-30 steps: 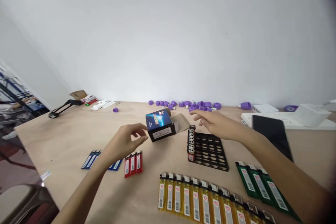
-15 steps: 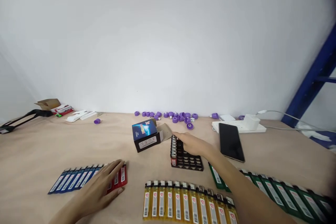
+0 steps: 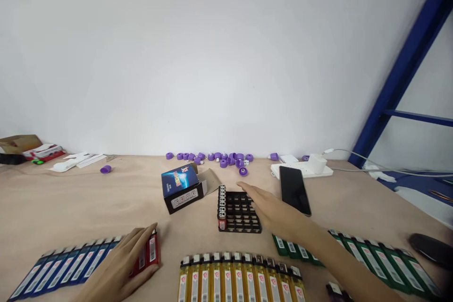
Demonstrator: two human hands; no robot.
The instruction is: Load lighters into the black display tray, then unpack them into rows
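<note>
My left hand point(image 3: 122, 264) lies flat, fingers stretched, over the red lighters point(image 3: 151, 252) at the right end of a row of blue lighters point(image 3: 60, 269). My right hand point(image 3: 274, 212) rests open on the right side of a black grid tray point(image 3: 238, 212), which holds one column of lighters point(image 3: 222, 203) along its left edge. A blue and black box point(image 3: 182, 188) with an open flap sits left of the tray. A row of yellow lighters point(image 3: 240, 281) lies near me, green lighters point(image 3: 371, 257) to the right.
A black phone point(image 3: 294, 189) leans by a white power strip point(image 3: 300, 168). Purple caps point(image 3: 215, 157) line the wall. Papers and a cardboard box point(image 3: 21, 144) sit far left, a dark object point(image 3: 426, 247) far right. A blue metal frame point(image 3: 399, 80) rises at right.
The view has swung right. My left hand stays down on the red lighters. My right hand slid from the tray's upper left edge toward its right side.
</note>
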